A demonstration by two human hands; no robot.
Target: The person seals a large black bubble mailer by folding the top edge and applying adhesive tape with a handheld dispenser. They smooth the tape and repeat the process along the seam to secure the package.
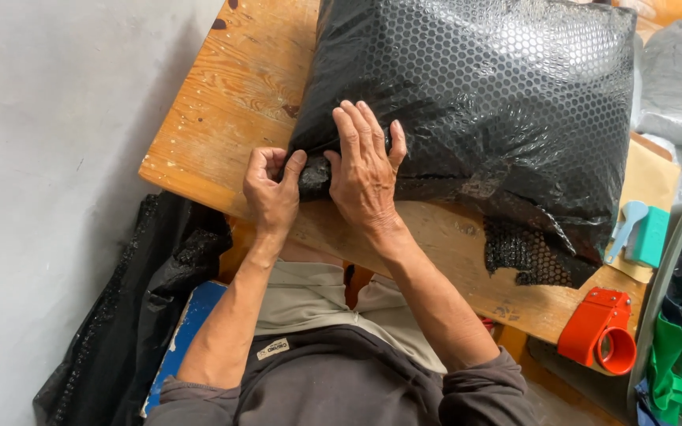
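Your left hand [272, 192] pinches the near-left corner of the black bubble-wrapped bundle [483, 110], thumb and fingers clenched on a twisted tuft of the wrap. Your right hand [365, 170] lies flat and spread over the same corner, palm pressing the film down, not gripping anything. The bundle sits on the wooden table [230, 87], filling most of its top, with the worked corner close to the near edge.

To do this fold well, keep the flat hand's weight on the wrap so the layer under it cannot creep while the pinched tuft is drawn tight. Pull the tuft along the bundle's side, not upward, or the bubbles will likely bunch into a lump that tape will not lie flat over. Smooth from the middle of the face toward the corner so slack is pushed out.

A loose flap of the black wrap [526, 252] hangs out at the near-right side and lies on the table; it looks unsecured, so mind that tugging at the left corner does not open it further.

The red tape dispenser [601, 330] rests at the table's near-right corner, well apart from both hands. A teal hand tool [641, 233] lies on a brown paper envelope [657, 177] just beyond it.
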